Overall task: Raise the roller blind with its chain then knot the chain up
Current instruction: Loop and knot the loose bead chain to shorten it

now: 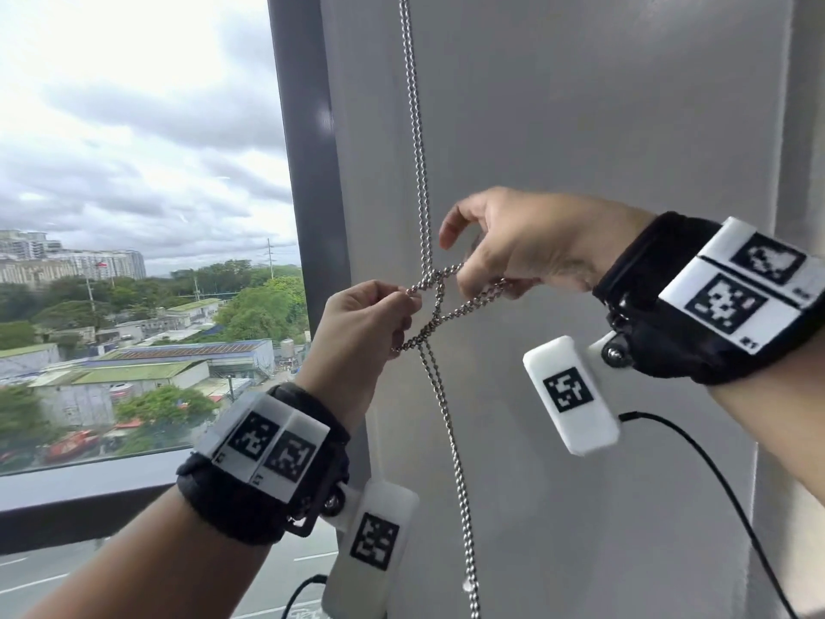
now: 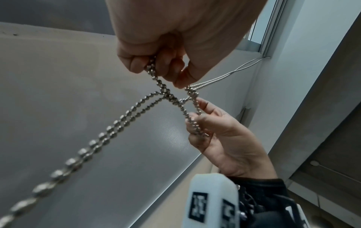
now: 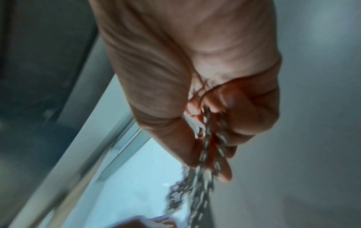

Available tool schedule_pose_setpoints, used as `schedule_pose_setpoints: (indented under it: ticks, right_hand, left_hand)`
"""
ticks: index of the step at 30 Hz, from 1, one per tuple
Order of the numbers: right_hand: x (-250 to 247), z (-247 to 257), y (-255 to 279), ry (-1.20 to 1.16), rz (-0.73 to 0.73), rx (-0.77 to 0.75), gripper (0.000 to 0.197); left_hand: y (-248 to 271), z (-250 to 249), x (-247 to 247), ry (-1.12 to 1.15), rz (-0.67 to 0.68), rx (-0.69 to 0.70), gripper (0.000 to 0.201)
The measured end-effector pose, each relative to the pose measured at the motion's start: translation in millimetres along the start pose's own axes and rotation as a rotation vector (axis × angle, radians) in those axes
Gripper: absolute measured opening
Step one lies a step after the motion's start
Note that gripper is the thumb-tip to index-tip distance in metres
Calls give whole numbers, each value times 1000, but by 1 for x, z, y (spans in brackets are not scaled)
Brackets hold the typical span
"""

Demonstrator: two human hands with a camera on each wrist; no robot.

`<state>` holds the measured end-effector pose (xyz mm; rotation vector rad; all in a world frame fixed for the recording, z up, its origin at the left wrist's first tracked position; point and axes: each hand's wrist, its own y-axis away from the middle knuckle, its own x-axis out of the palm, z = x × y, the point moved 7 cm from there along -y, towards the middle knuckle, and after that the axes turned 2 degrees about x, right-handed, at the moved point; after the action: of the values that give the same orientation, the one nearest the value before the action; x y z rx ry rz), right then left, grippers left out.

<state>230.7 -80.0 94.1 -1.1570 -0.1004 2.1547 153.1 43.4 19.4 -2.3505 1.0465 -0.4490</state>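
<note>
Both my hands are pinched on the bead chain (image 1: 446, 422): left hand (image 1: 361, 323) nips a doubled strand between thumb and fingertips, right hand (image 1: 513, 247) grips the loop's other side, its fingers curled round the beads. That chain hangs doubled down the pale wall (image 1: 602, 127) from 12 o'clock, crosses itself between my hands at mid-frame, and trails on toward 6 o'clock. From the left wrist view, the crossing (image 2: 171, 97) reads as a loose, open loop, not a cinched knot. I judge the raising done and the knotting in hand, though no blind fabric shows for me to confirm it. Next, I reckon, the loop end wants feeding through the crossing and the two sides drawing apart until the beads bind; smooth beads may slip, so tension should be even. My right wrist view is motion-blurred, showing little beyond fingers on chain. At 9 o'clock, a dark window frame (image 1: 299, 172) edges glass looking over rooftops, trees and cloud
</note>
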Motion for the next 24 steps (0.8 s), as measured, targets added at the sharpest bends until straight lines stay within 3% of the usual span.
schedule_pose_setpoints:
  ticks: [2, 4, 5, 8, 10, 12, 14, 17, 20, 24]
  right_hand:
    - [-16, 3, -2, 306, -163, -61, 32]
    - [-26, 6, -1, 424, -307, -69, 19]
    - [-28, 2, -4, 346, -317, -50, 15]
    - [-13, -12, -7, -268, -134, 53, 16]
    - [-10, -13, -8, -564, -89, 65, 17]
    - [-14, -13, -10, -761, -84, 59, 16]
    - [-15, -16, -10, -811, -1, 120, 13]
    - [-14, -19, -5, -347, 149, 119, 18]
    - [-12, -21, 0, 267, 148, 57, 25]
    - [0, -39, 2, 613, 255, 97, 45]
  left_hand:
    - [0, 1, -2, -1, 4, 5, 25]
    - [0, 2, -1, -6, 12, 8, 24]
    - [0, 3, 0, -10, 12, 7, 23]
    - [-1, 6, -2, -3, 6, -8, 20]
    - [-2, 7, -4, -3, 10, -12, 17]
    - [-3, 8, -5, -6, 16, -19, 13]
    - [-3, 9, -5, -2, 19, -35, 13]
    - [-4, 12, -9, 7, 0, -64, 14]
    - [-6, 17, -15, 25, -46, -107, 21]
    - [-5, 17, -14, 41, -41, -118, 20]
